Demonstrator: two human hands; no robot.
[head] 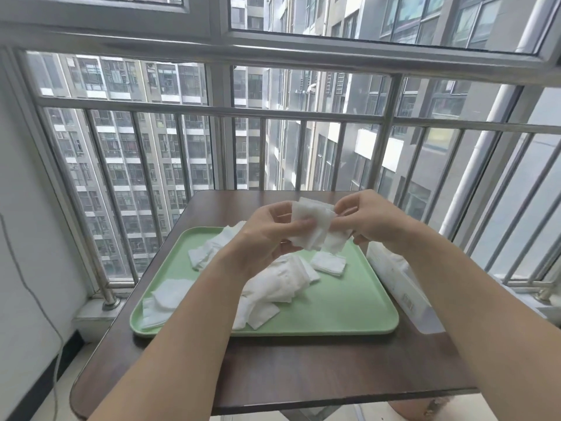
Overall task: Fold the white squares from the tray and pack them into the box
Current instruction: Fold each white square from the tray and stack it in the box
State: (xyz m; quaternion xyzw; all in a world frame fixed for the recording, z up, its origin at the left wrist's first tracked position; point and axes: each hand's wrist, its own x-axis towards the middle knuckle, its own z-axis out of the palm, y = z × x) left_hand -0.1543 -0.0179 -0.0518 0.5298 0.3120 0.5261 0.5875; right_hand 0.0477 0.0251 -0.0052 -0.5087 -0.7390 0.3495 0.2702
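Both hands hold one white square [314, 227] in the air above the far part of the green tray [340, 311]. My left hand [267, 235] pinches its left side between thumb and fingers. My right hand [370, 221] grips its upper right edge. The square looks partly doubled over, with layers hanging down. Several loose white squares [282, 279] lie heaped across the tray's middle and left. One small square [329, 264] lies apart toward the right. The white box [400, 287] stands along the tray's right side, partly hidden by my right forearm.
The tray rests on a small dark wooden table [303, 372] with rounded corners. A metal railing [212, 112] and windows stand just beyond the table's far edge. A white wall with a hanging cable [30, 296] is on the left.
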